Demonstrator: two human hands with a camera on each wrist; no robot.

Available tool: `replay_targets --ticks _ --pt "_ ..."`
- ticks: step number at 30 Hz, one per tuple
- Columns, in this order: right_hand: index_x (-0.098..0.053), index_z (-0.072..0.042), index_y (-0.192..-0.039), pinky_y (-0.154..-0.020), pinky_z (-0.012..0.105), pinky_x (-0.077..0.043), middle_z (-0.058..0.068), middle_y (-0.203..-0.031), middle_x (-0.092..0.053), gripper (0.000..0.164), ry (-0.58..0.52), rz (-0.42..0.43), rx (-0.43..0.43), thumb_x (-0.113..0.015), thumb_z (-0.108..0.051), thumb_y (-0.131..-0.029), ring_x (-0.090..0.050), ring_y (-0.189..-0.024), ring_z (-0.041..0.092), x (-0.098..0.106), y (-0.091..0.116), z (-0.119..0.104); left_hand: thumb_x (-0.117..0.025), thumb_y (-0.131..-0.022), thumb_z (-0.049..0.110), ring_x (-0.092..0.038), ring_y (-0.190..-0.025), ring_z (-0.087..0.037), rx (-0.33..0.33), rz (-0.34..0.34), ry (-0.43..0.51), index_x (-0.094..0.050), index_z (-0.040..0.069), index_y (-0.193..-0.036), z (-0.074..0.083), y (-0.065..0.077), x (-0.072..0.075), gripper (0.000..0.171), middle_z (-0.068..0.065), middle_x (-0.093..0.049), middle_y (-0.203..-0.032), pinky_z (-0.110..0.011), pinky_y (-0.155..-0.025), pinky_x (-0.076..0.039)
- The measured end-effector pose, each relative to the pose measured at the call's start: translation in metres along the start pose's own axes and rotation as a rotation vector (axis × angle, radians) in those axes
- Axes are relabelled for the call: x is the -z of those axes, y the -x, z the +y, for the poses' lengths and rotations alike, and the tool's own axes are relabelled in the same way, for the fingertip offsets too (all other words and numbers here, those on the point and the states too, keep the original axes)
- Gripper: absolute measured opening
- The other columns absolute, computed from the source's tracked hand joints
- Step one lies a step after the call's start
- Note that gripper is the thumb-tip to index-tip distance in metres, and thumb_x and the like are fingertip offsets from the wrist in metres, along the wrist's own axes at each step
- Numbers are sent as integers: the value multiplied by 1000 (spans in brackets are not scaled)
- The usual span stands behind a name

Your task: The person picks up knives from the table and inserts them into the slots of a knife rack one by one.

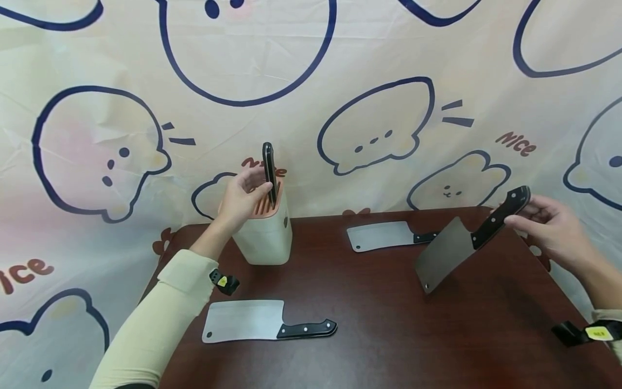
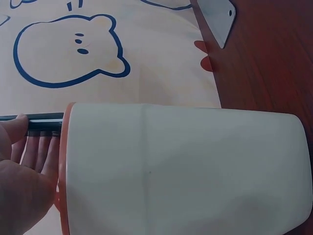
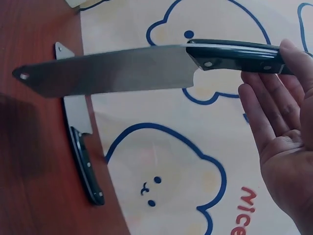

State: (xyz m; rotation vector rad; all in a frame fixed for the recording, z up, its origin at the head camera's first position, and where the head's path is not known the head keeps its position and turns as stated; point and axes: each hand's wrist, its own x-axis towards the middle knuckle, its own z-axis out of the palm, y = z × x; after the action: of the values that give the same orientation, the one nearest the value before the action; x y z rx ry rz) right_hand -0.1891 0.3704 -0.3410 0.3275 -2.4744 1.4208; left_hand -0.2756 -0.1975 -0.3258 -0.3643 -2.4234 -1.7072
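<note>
My left hand (image 1: 244, 195) pinches the black handle of a knife (image 1: 269, 167) that stands upright in a slot of the knife block (image 1: 264, 241); its blade is hidden inside. The block is white with an orange slotted top. In the left wrist view, thumb and fingers grip that handle (image 2: 45, 122) right at the orange rim. My right hand (image 1: 554, 229) holds a cleaver (image 1: 447, 254) by its black riveted handle, blade slanting down to the left over the table. The right wrist view shows the thumb on one side of this handle (image 3: 234, 55) and fingers on the other.
A second cleaver (image 1: 381, 236) lies near the table's back edge, its handle partly behind the held blade. Another cleaver (image 1: 245, 321) lies at the front left, handle to the right. The dark wooden table (image 1: 369, 302) meets a printed cloth (image 1: 291, 129) at the back.
</note>
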Motion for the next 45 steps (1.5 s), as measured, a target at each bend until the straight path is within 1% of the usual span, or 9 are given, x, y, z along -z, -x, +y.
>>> replay_targets --ticks 3,6,10,17,21,27,33,41,45 --pt "-70 -16 -115 -51 21 -44 -20 -95 -73 27 21 18 5 -67 3 -96 -62 -69 5 0 -4 -8 -66 -101 16 -56 -131 -24 -6 -6 -8 -56 6 -141 -1 1 0 43 -13 -62 -137 -44 -112 -43" --pt "-69 -15 -117 -67 9 -48 -22 -96 -72 26 44 28 7 -67 1 -96 -65 -80 -1 0 -7 -17 -66 -101 15 -57 -129 -25 -8 -16 -6 -56 5 -141 -1 2 1 42 -14 -62 -135 -43 -111 -44" --pt "-68 -15 -120 -76 5 -48 -24 -98 -71 28 50 40 13 -67 -1 -97 -66 -85 -4 0 -13 -28 -66 -101 14 -58 -128 -25 -8 -25 -9 -55 5 -141 -2 2 2 42 -13 -62 -135 -42 -109 -46" --pt "-68 -14 -124 -77 7 -52 -19 -100 -73 31 13 52 38 -68 0 -96 -70 -84 -1 -5 -24 -46 -64 -102 20 -56 -130 -25 -14 -21 -5 -55 6 -141 -3 2 3 42 -13 -61 -136 -45 -113 -42" --pt "-67 -12 -127 -77 8 -52 -18 -101 -72 32 12 45 36 -68 -2 -96 -69 -86 -1 -10 -30 -54 -61 -104 23 -56 -128 -22 -55 37 15 -55 3 -140 1 1 7 42 -13 -59 -138 -40 -112 -42" --pt "-67 -14 -127 -78 8 -51 -17 -99 -72 31 8 15 23 -68 -5 -97 -69 -87 0 -16 -36 -66 -58 -104 17 -63 -106 -22 -162 158 79 -55 -7 -133 19 1 13 38 -16 -60 -126 -26 -92 -53" --pt "-70 -18 -123 -78 9 -53 -16 -99 -73 32 -39 13 47 -69 -1 -96 -70 -87 1 -28 -45 -77 -58 -103 14 -66 -98 -26 -262 215 63 -60 -6 -126 38 3 11 32 -1 -64 -111 -23 -86 -54" --pt "-69 -13 -126 -81 11 -53 -15 -102 -74 31 -59 -18 78 -68 -4 -97 -72 -88 3 -48 -54 -89 -58 -100 5 -66 -98 -26 -338 146 138 -59 -10 -124 58 6 -7 28 -19 -64 -112 -25 -88 -54" --pt "-69 -10 -128 -80 12 -54 -16 -102 -73 30 -47 -31 88 -69 -7 -98 -71 -88 4 -58 -56 -97 -58 -99 2 -65 -103 -20 -372 74 134 -59 -9 -125 67 8 -20 28 -17 -65 -115 -26 -91 -53"
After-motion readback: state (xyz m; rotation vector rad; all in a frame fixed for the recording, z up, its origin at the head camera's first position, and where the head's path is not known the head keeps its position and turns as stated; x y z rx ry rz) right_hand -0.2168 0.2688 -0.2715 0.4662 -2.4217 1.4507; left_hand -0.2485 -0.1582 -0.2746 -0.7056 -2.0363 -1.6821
